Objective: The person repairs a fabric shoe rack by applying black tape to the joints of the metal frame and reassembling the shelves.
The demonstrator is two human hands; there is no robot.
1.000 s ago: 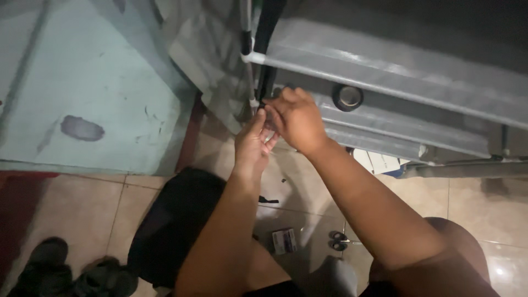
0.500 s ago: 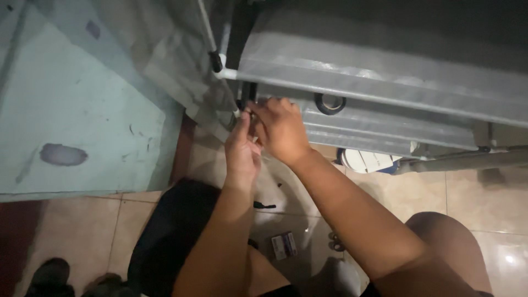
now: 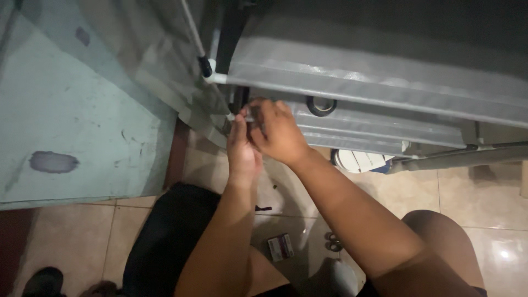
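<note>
My left hand (image 3: pixel 242 149) and my right hand (image 3: pixel 279 132) meet at the left corner of a lower shelf of a grey-covered rack (image 3: pixel 363 71). Left fingers pinch a thin white frame rod (image 3: pixel 235 117) where it reaches a dark upright post (image 3: pixel 240 100). My right hand curls over the same joint from the right and hides it. A roll of black tape (image 3: pixel 320 105) lies on the lower shelf just right of my right hand.
A teal wall panel (image 3: pixel 71 137) stands at the left, with loose grey sheeting (image 3: pixel 165 60) beside it. On the tiled floor lie a dark bag (image 3: pixel 165 236), a small box (image 3: pixel 280 246), scissors (image 3: pixel 331 241) and a white object (image 3: pixel 360 160) under the rack. My knee (image 3: pixel 440 242) is at the lower right.
Both hands have stayed together at the same rack corner. The view has shifted, so the rack and hands sit lower and further right in the picture.
</note>
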